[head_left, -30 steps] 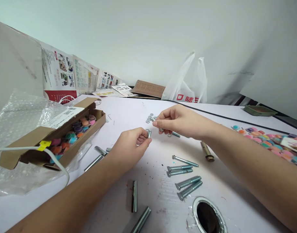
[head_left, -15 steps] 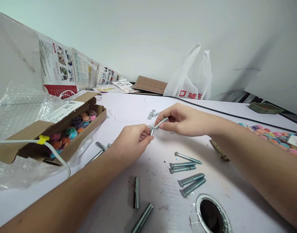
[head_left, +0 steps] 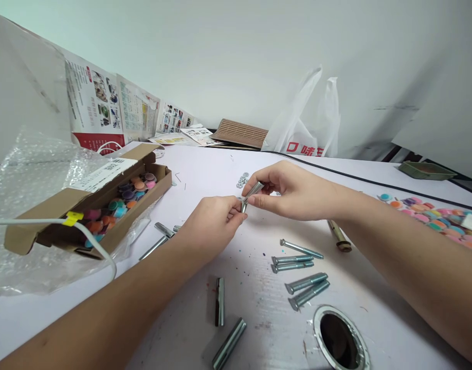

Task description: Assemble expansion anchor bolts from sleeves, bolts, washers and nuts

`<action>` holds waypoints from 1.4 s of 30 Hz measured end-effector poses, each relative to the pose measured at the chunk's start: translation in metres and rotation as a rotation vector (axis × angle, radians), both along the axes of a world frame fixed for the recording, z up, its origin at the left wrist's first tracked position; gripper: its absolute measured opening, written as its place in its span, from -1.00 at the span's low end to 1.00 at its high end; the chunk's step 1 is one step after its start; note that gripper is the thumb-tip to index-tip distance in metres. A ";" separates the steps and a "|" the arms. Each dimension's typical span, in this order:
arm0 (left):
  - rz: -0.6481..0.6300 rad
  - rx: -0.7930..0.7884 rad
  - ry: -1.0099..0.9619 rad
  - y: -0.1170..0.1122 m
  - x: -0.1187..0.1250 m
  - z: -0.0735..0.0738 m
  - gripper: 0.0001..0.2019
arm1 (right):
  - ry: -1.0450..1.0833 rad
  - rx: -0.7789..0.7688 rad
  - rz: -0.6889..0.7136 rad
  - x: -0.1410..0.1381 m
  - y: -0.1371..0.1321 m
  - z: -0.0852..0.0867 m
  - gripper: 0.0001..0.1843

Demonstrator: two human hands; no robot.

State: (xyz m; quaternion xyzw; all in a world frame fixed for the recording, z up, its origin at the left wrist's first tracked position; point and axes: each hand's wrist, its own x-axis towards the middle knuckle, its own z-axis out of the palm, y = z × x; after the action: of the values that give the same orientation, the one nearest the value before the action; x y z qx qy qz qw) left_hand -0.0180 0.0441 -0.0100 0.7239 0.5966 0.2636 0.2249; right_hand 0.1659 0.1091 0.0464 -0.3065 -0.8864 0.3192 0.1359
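My left hand (head_left: 216,221) pinches a short shiny metal piece (head_left: 243,207), mostly covered by the fingers, so its kind cannot be told. My right hand (head_left: 284,191) holds a metal sleeve (head_left: 255,191) between thumb and fingers, tilted up to the right. The sleeve's lower end meets or nearly meets the left hand's piece; I cannot tell if one is inside the other. Just beyond the fingers lie several small nuts (head_left: 242,180). Closer to me are several long bolts (head_left: 301,253) and two loose sleeves, one upright in view (head_left: 220,302) and one slanted (head_left: 230,343).
At left, an open cardboard box (head_left: 143,203) of colourful caps rests on bubble wrap (head_left: 39,169), with a white cable (head_left: 105,250) across it. A round metal-rimmed hole (head_left: 318,322) is at front right. A brass-coloured bolt (head_left: 341,239) lies under my right forearm; loose caps (head_left: 424,210) spread beyond.
The sleeve in my right hand has tipped steeper and come closer to my left fingers. The brass-coloured bolt under the right forearm has turned or rolled slightly. The view has shifted a little.
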 end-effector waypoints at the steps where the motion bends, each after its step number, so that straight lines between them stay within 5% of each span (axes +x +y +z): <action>1: -0.006 0.013 -0.006 0.000 0.000 -0.001 -0.79 | 0.001 0.008 0.012 -0.002 -0.002 0.000 -0.78; 23: -0.025 -0.035 0.033 0.002 -0.004 -0.004 -0.88 | -0.170 -0.068 0.029 -0.006 -0.003 -0.024 -0.77; 28: 0.024 -0.056 0.136 -0.011 -0.018 0.020 -0.63 | -0.179 -0.125 0.037 -0.007 -0.003 -0.030 -0.79; 31: 0.069 -0.261 0.305 -0.026 -0.028 0.040 -0.63 | -0.179 -0.137 0.031 -0.009 -0.005 -0.032 -0.84; 36: -0.108 -0.308 0.369 -0.031 -0.041 0.037 -0.63 | -0.214 -0.084 0.006 -0.011 -0.007 -0.036 -0.78; 42: -0.165 -0.389 0.364 -0.026 -0.038 0.031 -0.59 | -0.286 -0.029 -0.007 -0.012 -0.018 -0.025 -0.78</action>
State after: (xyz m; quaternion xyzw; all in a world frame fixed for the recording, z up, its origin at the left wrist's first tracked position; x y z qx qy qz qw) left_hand -0.0562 0.0179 0.0207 0.7486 0.6056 -0.0095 0.2696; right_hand 0.1541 0.0911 0.0215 -0.3538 -0.8910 0.2844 0.0051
